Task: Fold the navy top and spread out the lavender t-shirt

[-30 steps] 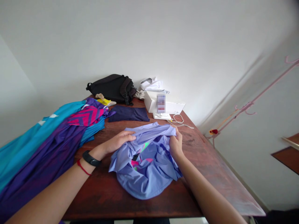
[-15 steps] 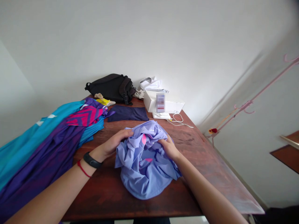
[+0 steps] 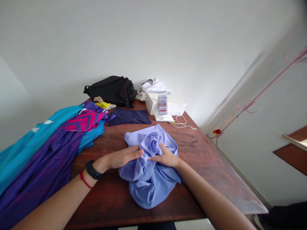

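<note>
A crumpled lavender shirt (image 3: 151, 179) lies bunched on the dark wooden table (image 3: 203, 159) in front of me. My left hand (image 3: 124, 157), with a black band and a red string at the wrist, pinches a fold of the shirt at its middle. Close beside it, my right hand (image 3: 164, 156) grips the same fabric, fingertips almost meeting the left. Both hands are closed on the cloth.
A pile of teal, purple and pink garments (image 3: 48, 150) hangs over the table's left side. A folded navy cloth (image 3: 129, 117) lies behind the shirt. At the back are a black bag (image 3: 110, 90), a white box (image 3: 165, 108) with a cable, and white fabric. A pink rack (image 3: 254, 107) stands at right.
My hands have come together at the middle of the shirt and drawn toward me. The opened shirt is now gathered; its pink and green print no longer shows.
</note>
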`<state>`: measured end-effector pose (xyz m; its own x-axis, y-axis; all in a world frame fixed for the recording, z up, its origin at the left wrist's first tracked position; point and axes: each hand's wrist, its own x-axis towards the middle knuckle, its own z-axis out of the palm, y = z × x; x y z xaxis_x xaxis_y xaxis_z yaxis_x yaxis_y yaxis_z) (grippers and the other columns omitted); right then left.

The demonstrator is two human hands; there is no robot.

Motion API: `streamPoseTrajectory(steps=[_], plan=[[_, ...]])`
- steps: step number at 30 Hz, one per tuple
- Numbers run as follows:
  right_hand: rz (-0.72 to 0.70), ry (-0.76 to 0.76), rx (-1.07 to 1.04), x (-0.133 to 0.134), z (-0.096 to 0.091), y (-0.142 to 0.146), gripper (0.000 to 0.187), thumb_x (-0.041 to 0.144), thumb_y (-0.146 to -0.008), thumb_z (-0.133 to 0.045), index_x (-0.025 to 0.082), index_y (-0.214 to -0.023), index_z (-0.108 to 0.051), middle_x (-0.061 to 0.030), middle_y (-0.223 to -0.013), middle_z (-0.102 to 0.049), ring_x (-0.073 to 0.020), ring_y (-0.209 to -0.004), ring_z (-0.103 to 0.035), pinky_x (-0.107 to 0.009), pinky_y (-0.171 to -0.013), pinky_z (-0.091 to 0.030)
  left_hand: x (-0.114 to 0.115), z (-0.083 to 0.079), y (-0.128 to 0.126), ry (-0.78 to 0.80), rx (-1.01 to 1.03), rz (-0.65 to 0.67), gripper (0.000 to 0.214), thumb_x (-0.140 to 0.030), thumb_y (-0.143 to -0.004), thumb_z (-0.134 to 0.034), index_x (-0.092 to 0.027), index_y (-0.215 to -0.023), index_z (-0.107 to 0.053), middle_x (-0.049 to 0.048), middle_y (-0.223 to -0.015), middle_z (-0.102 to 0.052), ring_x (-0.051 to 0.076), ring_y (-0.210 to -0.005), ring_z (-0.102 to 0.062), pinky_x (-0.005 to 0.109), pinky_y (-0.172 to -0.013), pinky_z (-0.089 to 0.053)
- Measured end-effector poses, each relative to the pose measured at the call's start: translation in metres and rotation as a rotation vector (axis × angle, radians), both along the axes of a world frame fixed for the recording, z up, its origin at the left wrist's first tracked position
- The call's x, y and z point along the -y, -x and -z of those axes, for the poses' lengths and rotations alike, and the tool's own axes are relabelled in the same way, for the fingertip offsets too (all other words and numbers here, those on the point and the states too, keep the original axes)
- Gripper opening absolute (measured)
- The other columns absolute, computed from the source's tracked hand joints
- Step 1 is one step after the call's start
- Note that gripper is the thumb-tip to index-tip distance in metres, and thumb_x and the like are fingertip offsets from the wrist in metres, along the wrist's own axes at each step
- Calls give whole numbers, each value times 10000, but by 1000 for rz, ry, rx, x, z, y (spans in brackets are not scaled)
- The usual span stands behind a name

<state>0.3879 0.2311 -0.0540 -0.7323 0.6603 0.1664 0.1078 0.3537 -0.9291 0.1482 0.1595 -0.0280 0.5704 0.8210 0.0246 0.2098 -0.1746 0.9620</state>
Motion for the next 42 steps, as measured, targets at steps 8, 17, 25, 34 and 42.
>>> streamPoseTrajectory(steps=[8,17,25,34,42], plan=[[340,-78,-63,-4,-2,2,383,559,-838,-660,214,-675,-641,1,-689,-617,-185,-687,-566,-294,-683,-478,3,-8,-13,-114,-43,-25,640,-419,-876,-729,-216,-1447,-521,91,-1358,-643,293,-1256,-588,394,-1097,-426],[643,70,-332,-16,10,0,292,484,-787,-720,202,-732,-665,1,-766,-683,-200,-759,-598,-294,-722,-483,-4,1,-10,-162,-12,-261,498,-408,-913,-667,-239,-1378,-607,79,-1434,-601,283,-1323,-548,393,-1131,-403],[713,672,-685,-28,-6,1,108,338,-711,-674,249,-755,-634,11,-715,-718,-223,-729,-692,-330,-691,-579,-17,5,-9,-188,109,-495,253,-396,-894,-666,-183,-1018,-724,93,-1128,-728,257,-1091,-651,388,-1011,-476],[595,657,-613,-25,-3,2,160,401,-740,-683,246,-778,-670,-17,-757,-758,-248,-761,-726,-368,-747,-599,-20,9,-3,64,332,-624,292,-375,-749,-818,-152,-848,-657,80,-1004,-744,180,-837,-678,296,-758,-536],[614,547,-490,-21,-6,3,202,429,-771,-656,237,-826,-684,-43,-792,-769,-269,-742,-723,-401,-738,-592,-20,5,-4,23,320,-629,313,-390,-733,-840,-142,-837,-680,71,-900,-747,168,-760,-666,282,-710,-520]])
